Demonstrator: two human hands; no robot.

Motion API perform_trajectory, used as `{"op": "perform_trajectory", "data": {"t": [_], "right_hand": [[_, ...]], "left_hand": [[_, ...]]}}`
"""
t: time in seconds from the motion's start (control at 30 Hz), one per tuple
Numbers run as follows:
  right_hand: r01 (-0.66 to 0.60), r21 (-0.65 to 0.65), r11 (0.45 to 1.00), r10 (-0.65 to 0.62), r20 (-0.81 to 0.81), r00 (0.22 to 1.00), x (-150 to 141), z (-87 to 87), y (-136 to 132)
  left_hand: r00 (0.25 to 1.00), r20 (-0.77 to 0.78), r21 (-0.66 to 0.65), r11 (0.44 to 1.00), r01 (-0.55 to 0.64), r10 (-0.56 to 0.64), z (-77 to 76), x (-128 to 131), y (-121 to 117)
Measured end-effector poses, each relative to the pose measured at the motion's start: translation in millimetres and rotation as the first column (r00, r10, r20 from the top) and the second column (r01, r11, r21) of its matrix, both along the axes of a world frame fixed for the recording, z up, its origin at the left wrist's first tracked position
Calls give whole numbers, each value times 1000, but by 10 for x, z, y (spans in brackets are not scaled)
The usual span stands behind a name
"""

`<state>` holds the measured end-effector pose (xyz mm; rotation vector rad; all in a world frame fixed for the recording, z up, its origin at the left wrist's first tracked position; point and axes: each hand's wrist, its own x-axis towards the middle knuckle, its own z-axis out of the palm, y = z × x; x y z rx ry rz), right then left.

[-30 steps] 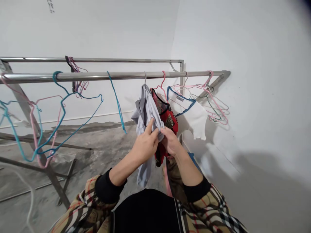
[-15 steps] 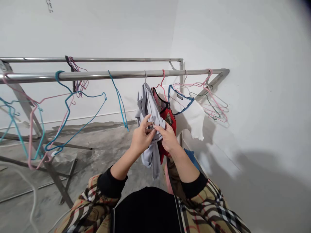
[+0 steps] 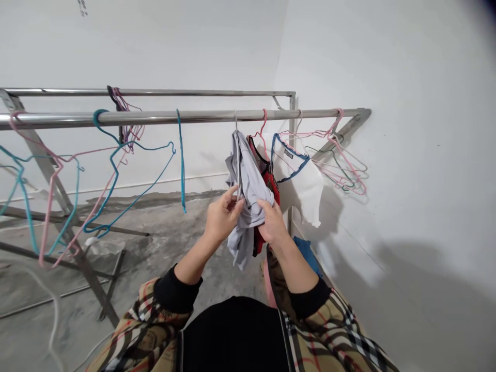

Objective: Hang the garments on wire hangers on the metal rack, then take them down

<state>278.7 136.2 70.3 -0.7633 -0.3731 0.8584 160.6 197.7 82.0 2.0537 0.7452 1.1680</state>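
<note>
1. I have the grey garment [image 3: 252, 178] near the middle of the head view, hanging bunched beneath the front rail [image 3: 147, 118]. A pale hanger [image 3: 236, 123] carries it, its hook over the metal.
2. My left hand [image 3: 221, 214] is up at the near-left side of the cloth. Its thumb and forefinger are curled around the pale hanger's slim wire; from here I cannot tell whether they pinch it firmly.
3. My right hand [image 3: 273, 223] is gripping the grey garment at its right edge, thumb over a fold and the other fingers tucked behind, partly out of my sight.
4. Just right of that cloth and partly behind it, I see a red-and-black garment [image 3: 270, 181] on a red hanger [image 3: 265, 121].
5. Next along is a white top [image 3: 306, 194] with a blue-trimmed neckline and a dark label inside.
6. Left of the hands, a narrow blue hanger [image 3: 182, 165] hangs edge-on to me. Farther left I have a wider blue hanger [image 3: 115, 173] and a pink hanger [image 3: 48, 212], both without clothes.
7. The rear rail [image 3: 201, 93] runs behind, with pink and purple hangers bunched toward its left end.
8. Low on the right, blue cloth [image 3: 307, 253] lies near the wall, beyond my right forearm.
</note>
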Motion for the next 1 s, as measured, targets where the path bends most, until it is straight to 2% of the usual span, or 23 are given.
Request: {"op": "perform_trajectory", "data": {"t": [0.13, 0.3, 0.5, 0.57, 0.63, 0.73, 0.83, 0.93, 1.0], "right_hand": [[21, -52, 998, -14, 141, 990, 63, -94, 39], [77, -68, 995, -64, 178, 982, 212, -285, 277], [182, -88, 979, -155, 252, 955, 420, -480, 616], [223, -133, 966, -179, 279, 944, 443, -564, 648], [200, -191, 961, -140, 289, 947, 416, -660, 602], [90, -274, 958, -13, 271, 963, 325, -789, 375], [4, -341, 940, 82, 238, 968, 319, -817, -4], [7, -393, 919, 93, 235, 968, 511, -664, -458], [103, -422, 901, 36, 309, 950, 725, -458, -757]], "left_hand": [[971, 237, -25, 999, 47, -40, 132, -157, -66], [869, 492, 75, 997, 10, -46, 490, -278, -158], [822, 565, 223, 972, -73, -68, 900, -274, -99], [814, 578, 237, 966, -103, -55, 998, -270, -74], [800, 598, 246, 961, -128, -47, 1041, -270, -62], [811, 584, 242, 960, -144, -25, 968, -280, -67], [868, 496, 228, 962, -151, 19, 765, -301, -76], [921, 384, 196, 969, -149, 64, 523, -320, -66], [941, 328, 171, 974, -148, 86, 373, -324, -48]]}}
